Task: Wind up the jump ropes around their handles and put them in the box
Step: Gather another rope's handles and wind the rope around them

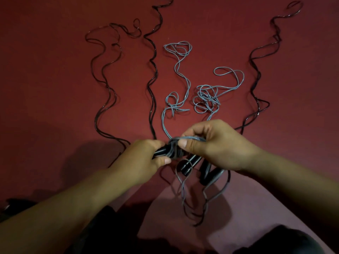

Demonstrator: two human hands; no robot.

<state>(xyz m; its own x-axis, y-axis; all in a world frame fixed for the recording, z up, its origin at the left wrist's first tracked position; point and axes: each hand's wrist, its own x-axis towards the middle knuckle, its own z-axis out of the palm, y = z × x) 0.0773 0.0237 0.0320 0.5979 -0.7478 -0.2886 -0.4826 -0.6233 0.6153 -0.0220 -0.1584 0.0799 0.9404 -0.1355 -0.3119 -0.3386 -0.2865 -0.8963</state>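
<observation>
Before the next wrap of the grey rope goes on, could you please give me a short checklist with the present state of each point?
1. Left hand grips the black handles: ok.
2. Right hand pinches the grey rope at the handles: ok.
3. Wraps already lie around the handles: ok.
4. Loose grey rope free of knots: not ok, a tangle lies on the red floor.
5. Grey rope clear of the black ropes: cannot tell near the hands.
6. Box within reach: cannot tell, none in view.
</observation>
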